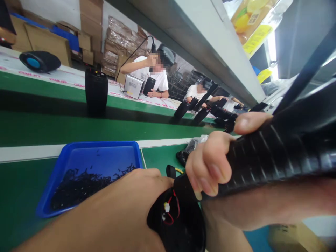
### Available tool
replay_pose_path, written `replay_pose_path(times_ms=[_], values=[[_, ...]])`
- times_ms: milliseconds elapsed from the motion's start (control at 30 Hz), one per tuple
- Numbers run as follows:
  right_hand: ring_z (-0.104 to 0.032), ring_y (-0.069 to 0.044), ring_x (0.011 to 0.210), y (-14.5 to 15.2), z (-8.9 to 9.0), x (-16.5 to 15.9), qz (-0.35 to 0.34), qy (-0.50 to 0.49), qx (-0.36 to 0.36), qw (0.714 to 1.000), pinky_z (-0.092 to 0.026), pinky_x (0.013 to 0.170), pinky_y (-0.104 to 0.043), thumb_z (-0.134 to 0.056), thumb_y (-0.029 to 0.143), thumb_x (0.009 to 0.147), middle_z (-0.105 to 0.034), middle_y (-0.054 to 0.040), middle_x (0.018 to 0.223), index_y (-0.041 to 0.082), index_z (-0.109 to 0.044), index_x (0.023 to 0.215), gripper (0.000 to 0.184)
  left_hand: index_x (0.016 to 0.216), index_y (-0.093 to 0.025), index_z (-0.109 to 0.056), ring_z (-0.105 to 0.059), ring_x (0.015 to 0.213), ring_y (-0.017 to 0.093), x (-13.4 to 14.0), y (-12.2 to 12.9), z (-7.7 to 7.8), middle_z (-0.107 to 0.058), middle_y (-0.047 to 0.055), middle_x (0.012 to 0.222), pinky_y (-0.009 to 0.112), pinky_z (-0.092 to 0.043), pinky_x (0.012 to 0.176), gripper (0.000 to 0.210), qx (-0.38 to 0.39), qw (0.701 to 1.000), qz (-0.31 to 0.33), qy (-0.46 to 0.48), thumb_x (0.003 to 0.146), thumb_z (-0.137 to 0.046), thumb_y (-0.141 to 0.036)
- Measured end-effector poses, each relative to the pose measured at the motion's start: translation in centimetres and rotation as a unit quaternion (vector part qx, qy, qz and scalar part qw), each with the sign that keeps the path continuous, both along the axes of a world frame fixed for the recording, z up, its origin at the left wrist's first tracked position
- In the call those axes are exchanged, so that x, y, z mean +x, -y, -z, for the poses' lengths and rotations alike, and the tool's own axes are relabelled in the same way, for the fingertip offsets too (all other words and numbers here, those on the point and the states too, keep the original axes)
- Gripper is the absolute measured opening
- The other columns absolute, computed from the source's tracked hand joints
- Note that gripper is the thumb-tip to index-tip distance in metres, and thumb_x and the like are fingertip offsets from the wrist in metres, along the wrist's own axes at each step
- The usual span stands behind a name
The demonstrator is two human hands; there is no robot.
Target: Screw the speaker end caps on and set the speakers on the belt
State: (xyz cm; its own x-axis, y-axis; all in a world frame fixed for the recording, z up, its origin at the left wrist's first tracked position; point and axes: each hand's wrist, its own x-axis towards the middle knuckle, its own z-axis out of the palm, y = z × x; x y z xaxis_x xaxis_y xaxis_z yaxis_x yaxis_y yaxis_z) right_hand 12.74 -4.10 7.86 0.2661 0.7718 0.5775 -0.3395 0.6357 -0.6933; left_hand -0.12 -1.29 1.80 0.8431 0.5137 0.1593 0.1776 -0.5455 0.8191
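Observation:
My right hand (210, 164) is wrapped around the ribbed black grip of a power screwdriver (273, 154), which runs off to the right. Its front end points down at an open black speaker housing (181, 224) with red wires and a small white connector (166, 207) inside. My left hand (139, 185) comes in from the lower left and holds that housing at its rim; its fingers are hidden behind the wrist. A blue tray (63, 154) of several small black screws lies just left of my left hand.
A green conveyor belt (52, 127) runs across the view with an upright black cylinder speaker (96, 91) on it. An oval black speaker (39, 61) lies farther back. Two seated people (154, 75) work across the belt. Cardboard boxes (44, 40) are stacked behind. A shelf edge (204, 38) hangs overhead.

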Motion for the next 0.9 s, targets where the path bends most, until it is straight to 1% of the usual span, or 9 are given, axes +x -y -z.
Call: replay_pose_path(times_ms=[67,200,300,400,533,667,767,833,900], values=[[-0.044,-0.017,0.036,0.0,0.3,0.5,-0.023,0.049,0.016,0.998,-0.038,0.028,-0.024,-0.051,0.079,0.096,-0.042,-0.0017,0.05,0.013,-0.058,0.078,0.068,0.089,-0.017,-0.069,-0.061,0.068,0.013,0.1,-0.1,0.3,-0.065,-0.003,0.079,0.028,-0.052,0.068,0.034,0.005,1.0,0.002,-0.003,0.084,-0.075,-0.05],[-0.053,-0.015,0.056,0.2,0.9,2.7,-0.164,0.173,0.018,0.971,-0.05,0.051,-0.023,-0.041,0.062,0.108,-0.055,-0.0042,0.07,0.014,-0.061,0.105,0.053,0.082,-0.024,-0.072,-0.063,0.065,0.013,0.5,-0.1,0.4,-0.062,-0.009,0.07,0.021,-0.044,0.058,0.039,0.025,1.0,-0.005,-0.013,0.054,-0.096,-0.038],[-0.051,-0.016,0.057,0.2,1.3,3.0,-0.142,0.08,-0.04,0.986,-0.047,0.051,-0.023,-0.057,0.074,0.096,-0.049,-0.0012,0.065,0.013,-0.061,0.099,0.061,0.081,-0.023,-0.072,-0.065,0.069,0.018,0.6,-0.2,0.1,-0.065,-0.006,0.072,0.024,-0.043,0.056,0.051,0.024,0.999,-0.014,-0.026,0.041,-0.1,-0.037],[-0.049,-0.015,0.057,0.0,1.7,2.4,-0.094,0.024,-0.077,0.992,-0.045,0.05,-0.021,-0.059,0.08,0.09,-0.042,0.001,0.062,0.014,-0.059,0.093,0.066,0.08,-0.021,-0.071,-0.065,0.069,0.019,0.6,-0.4,-0.2,-0.066,-0.005,0.073,0.024,-0.044,0.056,0.051,0.015,0.999,-0.016,-0.04,0.041,-0.101,-0.036],[-0.049,-0.014,0.053,-0.1,2.4,1.7,-0.039,0.041,-0.057,0.997,-0.045,0.048,-0.02,-0.051,0.085,0.091,-0.041,0.0013,0.06,0.014,-0.058,0.095,0.071,0.087,-0.025,-0.073,-0.067,0.078,0.021,0.4,-0.3,-0.2,-0.067,-0.005,0.082,0.026,-0.047,0.062,0.054,-0.024,0.998,-0.033,-0.052,0.041,-0.1,-0.033],[-0.047,-0.017,0.044,0.1,2.4,1.9,0.009,0.082,-0.007,0.997,-0.043,0.04,-0.024,-0.011,0.096,0.09,-0.045,-0.0008,0.057,0.016,-0.057,0.099,0.093,0.087,-0.031,-0.072,-0.066,0.092,0.022,-0.3,0.0,0.3,-0.068,-0.007,0.094,0.027,-0.049,0.077,0.049,-0.062,0.996,-0.043,-0.047,0.046,-0.099,-0.034],[-0.042,-0.017,0.038,-0.9,0.8,3.2,0.056,0.022,-0.029,0.998,-0.038,0.032,-0.025,0.009,0.089,0.091,-0.044,-0.0005,0.055,0.018,-0.057,0.096,0.097,0.088,-0.035,-0.071,-0.064,0.098,0.021,-0.7,0.2,0.8,-0.068,-0.01,0.101,0.027,-0.049,0.085,0.05,-0.051,0.998,-0.036,-0.027,0.047,-0.099,-0.038],[-0.037,-0.012,0.037,-2.9,-0.6,4.9,0.081,-0.076,-0.061,0.992,-0.032,0.031,-0.019,0.0,0.083,0.098,-0.039,0.0019,0.055,0.016,-0.054,0.091,0.086,0.105,-0.039,-0.069,-0.06,0.111,0.022,-0.7,0.3,1.4,-0.065,-0.008,0.114,0.029,-0.049,0.096,0.056,-0.06,0.997,-0.034,-0.039,0.055,-0.095,-0.037],[-0.034,-0.008,0.039,-5.8,-1.4,6.9,0.07,-0.166,-0.091,0.979,-0.027,0.034,-0.014,-0.013,0.08,0.102,-0.035,0.0035,0.058,0.015,-0.049,0.087,0.076,0.138,-0.041,-0.054,-0.057,0.123,0.026,-0.3,0.6,2.5,-0.057,-0.002,0.133,0.033,-0.048,0.105,0.087,-0.077,0.995,-0.015,-0.06,0.06,-0.09,-0.028]])
